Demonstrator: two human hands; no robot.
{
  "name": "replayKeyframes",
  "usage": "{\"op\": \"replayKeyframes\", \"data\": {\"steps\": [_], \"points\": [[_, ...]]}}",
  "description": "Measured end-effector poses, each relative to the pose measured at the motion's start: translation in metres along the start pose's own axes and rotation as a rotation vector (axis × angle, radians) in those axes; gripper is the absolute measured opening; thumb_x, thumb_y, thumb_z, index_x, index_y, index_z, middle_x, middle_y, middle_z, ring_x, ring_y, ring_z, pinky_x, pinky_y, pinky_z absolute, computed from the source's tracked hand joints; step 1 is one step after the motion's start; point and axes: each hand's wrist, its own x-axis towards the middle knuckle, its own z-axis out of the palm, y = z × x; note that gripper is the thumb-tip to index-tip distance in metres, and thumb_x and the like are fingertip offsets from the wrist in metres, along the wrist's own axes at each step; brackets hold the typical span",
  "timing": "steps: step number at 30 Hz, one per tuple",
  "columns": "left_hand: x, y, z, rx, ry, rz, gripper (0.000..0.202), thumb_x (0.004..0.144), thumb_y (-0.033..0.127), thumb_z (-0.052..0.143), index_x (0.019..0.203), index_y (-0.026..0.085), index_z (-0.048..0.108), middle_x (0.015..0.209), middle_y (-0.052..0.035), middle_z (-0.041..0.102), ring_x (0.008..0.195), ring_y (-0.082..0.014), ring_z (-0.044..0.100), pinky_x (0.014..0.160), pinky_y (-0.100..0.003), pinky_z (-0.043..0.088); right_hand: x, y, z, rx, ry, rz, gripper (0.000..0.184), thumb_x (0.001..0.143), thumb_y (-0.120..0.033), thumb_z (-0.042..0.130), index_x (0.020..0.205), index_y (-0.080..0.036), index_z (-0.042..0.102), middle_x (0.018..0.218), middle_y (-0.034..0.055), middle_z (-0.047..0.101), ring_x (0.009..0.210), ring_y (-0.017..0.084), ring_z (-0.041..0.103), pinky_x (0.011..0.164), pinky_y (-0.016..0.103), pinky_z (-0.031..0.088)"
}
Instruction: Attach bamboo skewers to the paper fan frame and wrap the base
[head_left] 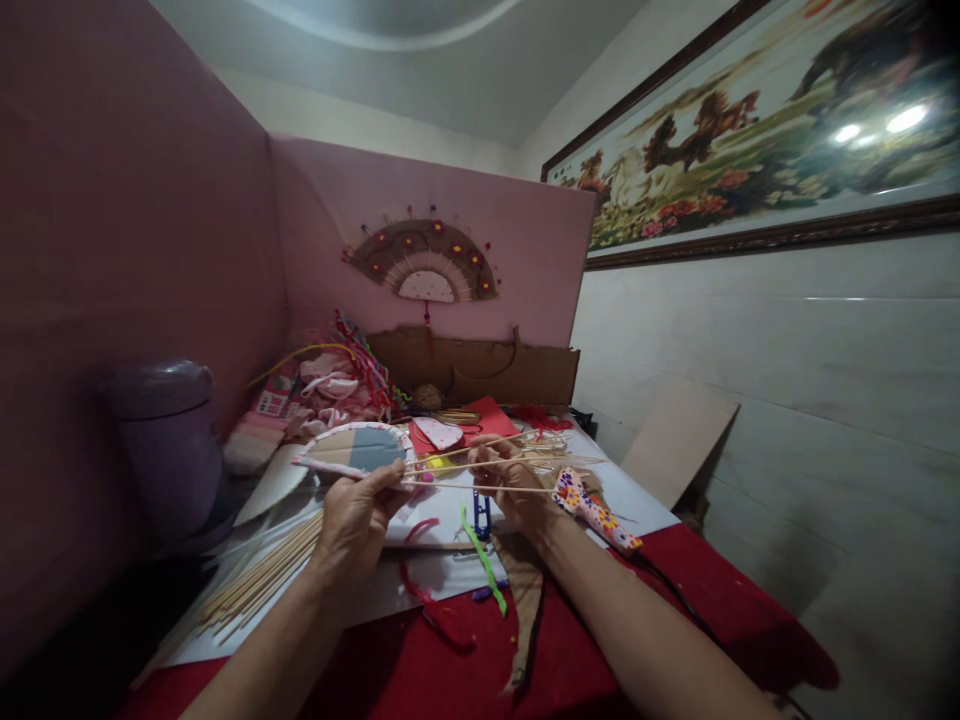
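While thin wooden sticks (450, 487) span the gap between the two hands above the middle of the surface, we see the left hand (358, 520) nearly closed, its thumb and fingers pinched at their near ends. The right hand (514, 485) is partly curled, with the sticks running among its fingers toward the right; we cannot tell how firmly each one is gripped. Just beyond the left hand lies a rounded cardboard piece (375, 450) with a pale wrapped rim, and we cannot tell whether the sticks are attached to it.

Near the hands we find a pink spotted piece (437, 433), red paper (491, 418), a dark blue object (481, 515) and a green strip (484, 562). To the right, beside the right wrist, rests a flower-patterned tool (596, 510); to the left, partly behind the left forearm, a bundle of sticks (270, 570) lies at a slant. A tapering brown cardboard strip (521, 600) reaches over the red cloth (712, 580) at the near side.

Farther out, we see a heap of ribbons and fabric (330, 385), a purple bin (169, 440) at the left, a decorated fan (439, 240) on the pink panel (322, 230) and a framed horse picture (712, 140) on the right wall.
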Motion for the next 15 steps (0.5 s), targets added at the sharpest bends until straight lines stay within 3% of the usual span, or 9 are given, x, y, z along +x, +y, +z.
{"op": "replayKeyframes", "data": {"steps": [6,15], "points": [[0.0017,-0.002,-0.0023,-0.025,0.005,0.006,0.015,0.065,-0.005,0.06,0.055,0.006,0.061,0.053,-0.0053,0.064,0.051,-0.0141,0.061,0.052,-0.029,0.058,0.0005,0.0008,-0.0013,-0.034,-0.032,-0.01,0.028,0.053,-0.015,0.075,0.079,-0.02,0.066,0.06,-0.0061,0.052,0.049,0.005,0.042,0.042,0.017,0.025],[0.007,-0.0019,-0.003,-0.04,-0.016,0.025,0.015,0.068,-0.007,0.057,0.061,0.005,0.062,0.058,-0.0065,0.065,0.052,-0.0135,0.062,0.051,-0.027,0.058,-0.0006,0.0003,-0.0016,-0.031,-0.103,-0.032,0.024,0.059,-0.022,0.076,0.081,-0.02,0.068,0.063,-0.0028,0.054,0.05,0.007,0.041,0.043,0.018,0.025]]}}
